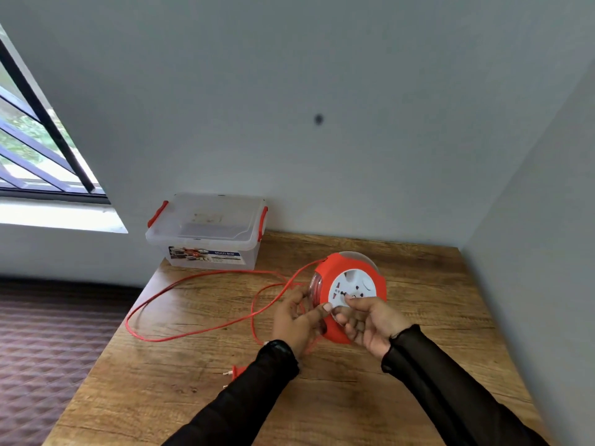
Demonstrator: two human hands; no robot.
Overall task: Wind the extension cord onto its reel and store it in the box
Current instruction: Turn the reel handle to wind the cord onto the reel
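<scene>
A red cord reel (351, 268) with a white socket face stands tilted on the wooden table (418, 365). My left hand (294, 320) grips its left clear rim, thumb on the front. Fingers of my right hand (370, 323) hold the lower white face and red edge. The red cord (180, 286) runs from the reel's top left in loose loops across the table and past its left edge. Its red plug (233, 371) lies by my left sleeve. A clear plastic box (206, 233) with red latches and its lid on sits at the table's far left corner.
Walls close off the table at the back and right. A barred window (38, 146) and its sill are at the left. A patterned dark floor (48, 349) lies below the table's left edge.
</scene>
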